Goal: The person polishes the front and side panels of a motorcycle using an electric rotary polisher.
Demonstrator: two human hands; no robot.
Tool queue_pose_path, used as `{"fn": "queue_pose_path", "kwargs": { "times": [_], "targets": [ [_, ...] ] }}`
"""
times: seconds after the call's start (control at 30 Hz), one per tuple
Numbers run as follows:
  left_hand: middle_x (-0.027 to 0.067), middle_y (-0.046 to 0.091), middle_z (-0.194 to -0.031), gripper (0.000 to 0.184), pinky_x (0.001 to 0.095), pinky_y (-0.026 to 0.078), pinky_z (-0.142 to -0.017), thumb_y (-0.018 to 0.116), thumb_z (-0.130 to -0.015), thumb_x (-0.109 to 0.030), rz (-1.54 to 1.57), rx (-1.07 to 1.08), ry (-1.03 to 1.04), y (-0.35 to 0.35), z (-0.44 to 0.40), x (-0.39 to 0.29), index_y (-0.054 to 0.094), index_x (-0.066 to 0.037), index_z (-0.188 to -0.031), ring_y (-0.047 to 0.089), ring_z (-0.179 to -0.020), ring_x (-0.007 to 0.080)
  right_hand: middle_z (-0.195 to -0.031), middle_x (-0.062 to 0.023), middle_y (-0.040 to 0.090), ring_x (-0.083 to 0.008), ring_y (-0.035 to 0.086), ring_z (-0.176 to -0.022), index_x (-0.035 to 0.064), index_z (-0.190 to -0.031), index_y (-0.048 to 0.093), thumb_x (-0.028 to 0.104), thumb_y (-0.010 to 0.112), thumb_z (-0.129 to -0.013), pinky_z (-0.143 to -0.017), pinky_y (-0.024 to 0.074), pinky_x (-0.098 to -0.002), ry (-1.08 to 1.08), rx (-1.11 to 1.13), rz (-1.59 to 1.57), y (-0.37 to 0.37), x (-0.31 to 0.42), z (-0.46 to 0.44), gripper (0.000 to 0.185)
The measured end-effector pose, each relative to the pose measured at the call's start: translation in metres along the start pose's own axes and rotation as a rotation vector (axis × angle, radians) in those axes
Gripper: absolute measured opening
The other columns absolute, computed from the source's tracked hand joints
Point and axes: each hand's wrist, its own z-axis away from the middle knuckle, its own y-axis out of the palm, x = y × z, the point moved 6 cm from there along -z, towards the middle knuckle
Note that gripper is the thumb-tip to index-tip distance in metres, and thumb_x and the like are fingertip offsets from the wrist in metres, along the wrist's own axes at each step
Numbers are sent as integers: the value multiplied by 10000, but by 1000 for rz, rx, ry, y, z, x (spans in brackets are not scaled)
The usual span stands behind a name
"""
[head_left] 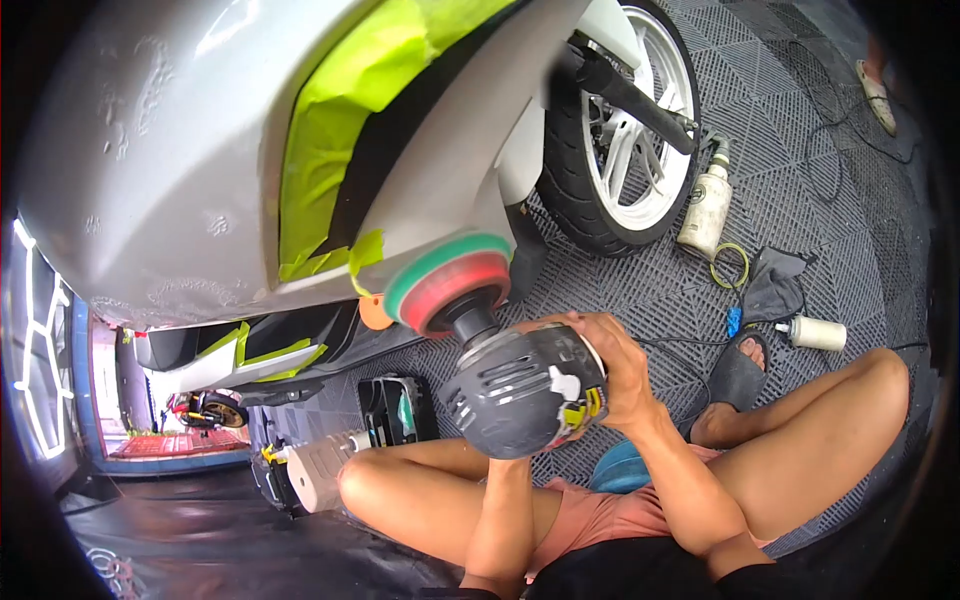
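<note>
Where the head view centres: the polisher (515, 385), held aslant below the panel (440, 190), its pad (450, 285) up against the panel's lower edge; green and red rings, outline blurred.
Right hand (618, 365): closed round the rear end of the polisher, fingers curled over the housing.
Left hand (511, 467): comes up under the polisher, largely hidden by it; cannot tell how far the fingers are closed.
Tape (320, 150): yellow-green, wrinkled, along a dark strip of the panel; a loose-looking end close to the pad.
Panel: pale, glossy, with scattered whitish marks toward the left.
Wheel (600, 225): black tyre, white spokes, right of the panel.
Bottle (707, 212): whitish, grubby, spray top, just beside the tyre.
Ring (730, 266): yellow-green, on the floor (640, 300) between bottle and cloth (775, 284).
Cloth: dark, crumpled.
Small bottle (817, 333): pale, lying near the sandal (738, 375) on the wearer's foot.
Case (378, 410): black, open, left of the polisher; a green-and-white item inside.
Jug (318, 478): beige, near the wearer's left knee.
Blue item (618, 472): round-edged, between the wearer's legs, partly covered.
Far right: another person's foot in a pale shoe (877, 98), well apart, near a dark cable (835, 125).
</note>
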Motion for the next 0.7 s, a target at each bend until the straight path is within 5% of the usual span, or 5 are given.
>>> {"fn": "queue_pose_path", "kwargs": {
  "times": [0.13,0.2,0.3,0.47,0.7],
  "targets": [
    [133,529,-1205,717,393,395,-1020,751,-679,-198,149,-41,-92,-12,2,19,376,-42,-1269,492,-1190,256,-1052,-204,631,-361,634,-908,44,-1238,485,168,811,-630,-803,511,-423,-56,101,98,-3,-1,-4,701],
    [142,524,-1251,455,377,383,-1045,540,-868,-200,592,-79,-259,-22,15,52,435,-25,-1275,489,-1196,256,-1044,-214,625,-370,633,-899,34,-1219,491,154,796,-639,-785,515,-421,-46,43,68,-1,2,-2,666],
    [128,550,-1156,635,413,387,-1047,735,-706,-205,291,-26,-28,-18,1,17,429,-31,-1234,523,-1138,246,-1028,-218,622,-377,629,-887,17,-1164,516,128,774,-634,-776,513,-430,-27,35,14,6,5,-4,599],
    [229,610,-1056,451,505,347,-1056,618,-808,-269,275,9,407,-30,-23,-39,534,23,-1140,567,-1072,341,-1061,-183,614,-375,599,-945,-27,-1076,569,245,769,-490,-813,485,-452,-89,99,58,32,13,-9,677],
    [188,596,-1038,663,515,381,-1019,795,-675,-388,211,17,386,-43,-20,-47,491,-11,-1128,560,-1064,331,-1076,-197,622,-385,612,-942,-14,-1126,544,247,793,-548,-821,489,-455,-130,11,-4,46,33,-15,681]
  ]
}}
